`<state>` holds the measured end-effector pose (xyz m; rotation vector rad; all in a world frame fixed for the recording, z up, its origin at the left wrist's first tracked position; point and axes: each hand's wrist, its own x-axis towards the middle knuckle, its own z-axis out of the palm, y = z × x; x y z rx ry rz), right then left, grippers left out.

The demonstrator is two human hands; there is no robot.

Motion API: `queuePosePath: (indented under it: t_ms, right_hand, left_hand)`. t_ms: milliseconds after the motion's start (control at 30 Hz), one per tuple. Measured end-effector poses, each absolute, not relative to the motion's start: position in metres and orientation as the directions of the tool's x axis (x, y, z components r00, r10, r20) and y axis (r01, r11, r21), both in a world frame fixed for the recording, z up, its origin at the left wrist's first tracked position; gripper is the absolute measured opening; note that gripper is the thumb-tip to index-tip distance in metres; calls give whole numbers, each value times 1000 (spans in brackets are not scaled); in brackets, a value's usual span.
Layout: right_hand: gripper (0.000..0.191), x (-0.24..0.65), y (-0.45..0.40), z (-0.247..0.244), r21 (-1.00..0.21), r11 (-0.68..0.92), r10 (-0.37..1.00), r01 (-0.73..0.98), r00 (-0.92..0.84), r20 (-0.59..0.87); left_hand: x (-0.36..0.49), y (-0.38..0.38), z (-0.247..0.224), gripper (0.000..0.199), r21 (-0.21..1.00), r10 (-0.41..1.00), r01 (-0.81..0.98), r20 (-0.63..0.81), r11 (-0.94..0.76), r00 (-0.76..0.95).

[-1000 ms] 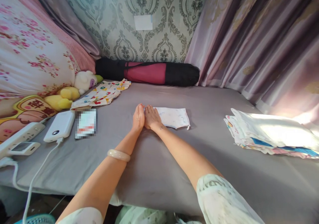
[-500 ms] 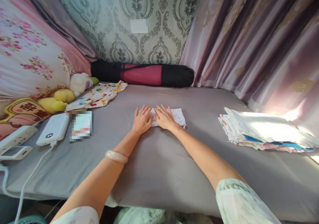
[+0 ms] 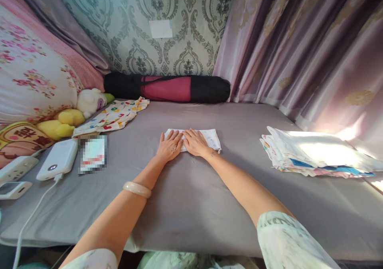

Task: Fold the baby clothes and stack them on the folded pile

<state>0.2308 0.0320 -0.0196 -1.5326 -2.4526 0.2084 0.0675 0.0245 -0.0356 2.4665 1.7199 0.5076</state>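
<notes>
A small white folded cloth [image 3: 213, 138] with a faint print lies on the grey sheet [image 3: 191, 205] in front of me. My left hand [image 3: 171, 146] rests flat on its left part, fingers stretched forward. Beside it my right hand [image 3: 196, 142] lies flat on the middle of the cloth, and the fingertips of the two hands nearly meet. Both palms face down and cover much of the cloth. Its right end sticks out past my right hand. A pale bangle [image 3: 137, 189] circles my left forearm.
To the right sits a stack of folded clothes [image 3: 314, 151]. On the left are a patterned cloth [image 3: 115, 115], a white power bank [image 3: 58, 159] with a cable, a power strip [image 3: 18, 168] and plush toys [image 3: 70, 118]. A black and red roll bag [image 3: 166, 88] lies along the wall.
My left hand now lies flat over the cloth's left part, whose upper edge shows past its fingers. My right hand stays flat on the cloth. The view has shifted slightly.
</notes>
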Motion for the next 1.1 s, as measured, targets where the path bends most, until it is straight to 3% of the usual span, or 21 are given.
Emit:
queuePosePath:
  t_ms: [167,300,433,700,900,1100]
  right_hand:
    - [58,241,34,-13,-305,382,922,873,-382,61]
    - [63,255,31,-15,-247,291,956,924,-273,106]
    - [64,262,28,-23,-225,242,970,944,-236,57]
    - [62,260,29,-23,-230,244,970,942,-241,43]
    - [61,284,24,-16,-188,261,965,947,-254,63]
    - [62,299,18,-27,-188,222,975,957,-216,52]
  left_hand:
    - [67,24,-34,50,250,930,900,181,-357,319]
    - [67,22,-32,52,244,926,896,171,-371,336]
    - [67,22,-33,53,243,923,894,185,-377,339]
    - [67,24,-32,54,243,928,898,162,-366,335]
    - [66,25,-19,63,242,923,892,50,-381,380]
    - [66,25,-24,70,193,912,891,73,-410,404]
